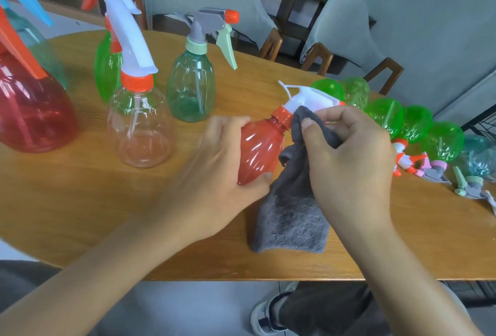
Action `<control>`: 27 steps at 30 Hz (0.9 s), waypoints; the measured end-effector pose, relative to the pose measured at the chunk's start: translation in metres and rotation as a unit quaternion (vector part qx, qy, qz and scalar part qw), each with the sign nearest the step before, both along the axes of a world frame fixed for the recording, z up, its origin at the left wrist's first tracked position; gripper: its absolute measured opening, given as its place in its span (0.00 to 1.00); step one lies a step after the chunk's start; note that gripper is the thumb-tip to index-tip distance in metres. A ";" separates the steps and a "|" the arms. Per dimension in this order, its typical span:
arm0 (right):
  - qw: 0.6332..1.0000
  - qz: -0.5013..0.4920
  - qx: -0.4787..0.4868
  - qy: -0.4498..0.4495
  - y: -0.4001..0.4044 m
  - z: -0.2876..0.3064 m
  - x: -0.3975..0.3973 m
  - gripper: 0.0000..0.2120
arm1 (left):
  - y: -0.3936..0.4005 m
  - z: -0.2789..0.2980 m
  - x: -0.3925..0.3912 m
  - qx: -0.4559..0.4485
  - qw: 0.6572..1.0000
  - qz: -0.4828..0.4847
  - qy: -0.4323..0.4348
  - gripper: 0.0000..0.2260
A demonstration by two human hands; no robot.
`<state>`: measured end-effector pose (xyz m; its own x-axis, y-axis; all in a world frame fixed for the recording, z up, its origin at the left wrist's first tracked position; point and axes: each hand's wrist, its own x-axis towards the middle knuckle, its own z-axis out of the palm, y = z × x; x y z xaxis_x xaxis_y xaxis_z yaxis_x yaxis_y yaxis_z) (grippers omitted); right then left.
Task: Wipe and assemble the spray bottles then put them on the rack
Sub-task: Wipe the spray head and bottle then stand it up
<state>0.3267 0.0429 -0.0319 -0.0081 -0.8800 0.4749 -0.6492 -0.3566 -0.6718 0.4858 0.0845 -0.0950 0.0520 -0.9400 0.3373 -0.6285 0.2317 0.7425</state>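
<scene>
From where I watch, the left hand [225, 164] wraps its fingers round the belly of the red bottle [259, 152], holding it tilted with the neck toward one o'clock — a brace, I judge, so the bottle stays put while it is rubbed. The right hand [349, 158] pinches the grey cloth [292, 217] between thumb and curled fingers, pressing a fold against the neck just below the white trigger head [306, 96]; the rest of the cloth trails down onto the wooden table [80, 201]. Assembled bottles stand at ten and eleven o'clock, the clear bottle [141, 126] nearest. At three o'clock lie green bottles [383, 114] with loose heads beside them — still waiting, I'd guess.
</scene>
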 end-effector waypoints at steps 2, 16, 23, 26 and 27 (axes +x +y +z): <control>1.000 -0.001 -0.007 -0.006 -0.001 -0.001 0.002 0.06 | 0.000 0.001 0.000 0.003 1.000 -0.003 0.007 0.32; 0.995 0.074 -0.033 0.062 0.000 -0.015 -0.005 0.04 | 0.000 0.004 0.005 0.019 0.999 -0.027 0.019 0.24; 0.998 0.042 -0.045 -0.012 -0.005 -0.006 -0.014 0.05 | -0.002 0.003 0.004 0.024 0.999 -0.035 -0.008 0.36; 0.997 0.063 -0.040 0.016 -0.001 -0.010 -0.013 0.04 | -0.002 0.003 0.005 0.021 0.999 -0.043 -0.009 0.38; 0.996 0.072 -0.040 0.030 0.000 -0.013 -0.013 0.03 | -0.002 0.002 0.006 0.018 0.999 -0.045 -0.004 0.37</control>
